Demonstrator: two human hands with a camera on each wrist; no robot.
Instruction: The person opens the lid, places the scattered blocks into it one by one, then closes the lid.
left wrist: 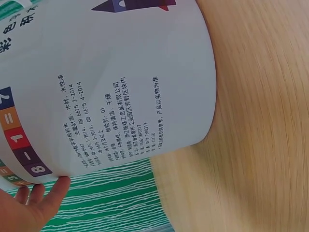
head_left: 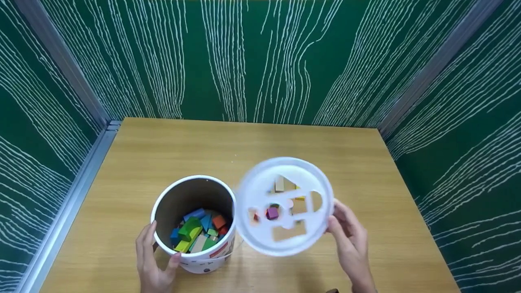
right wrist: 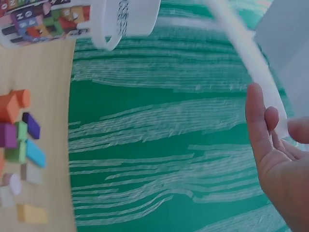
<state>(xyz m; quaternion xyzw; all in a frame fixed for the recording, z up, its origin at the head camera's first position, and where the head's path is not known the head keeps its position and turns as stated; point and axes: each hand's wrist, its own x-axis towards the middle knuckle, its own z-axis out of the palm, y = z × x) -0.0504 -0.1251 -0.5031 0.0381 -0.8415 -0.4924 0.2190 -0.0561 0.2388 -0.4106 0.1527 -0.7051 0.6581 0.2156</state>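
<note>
A white bucket (head_left: pixel 203 266) stands on the table, with colored wooden blocks (head_left: pixel 195 232) inside. My left hand (head_left: pixel 152 260) holds its rim at the near left, thumb toward the front. In the left wrist view, the fingers of that hand (left wrist: pixel 31 212) touch the edge of the bucket (left wrist: pixel 106 96), which bears printed text. To the right, my right hand (head_left: pixel 352 244) grips a round white lid (head_left: pixel 287 221) with shaped cut-outs by its right edge. The lid is raised above the table beside the bucket. Its edge (right wrist: pixel 251 53) shows between thumb and fingers in the right wrist view.
Several loose blocks (right wrist: pixel 9 108) lie on the table; from above they show partly through the lid's cut-outs, including a purple block (head_left: pixel 272 213). The wooden table (head_left: pixel 252 142) is bounded by green walls (head_left: pixel 260 61) with white lines and metal posts at the corners.
</note>
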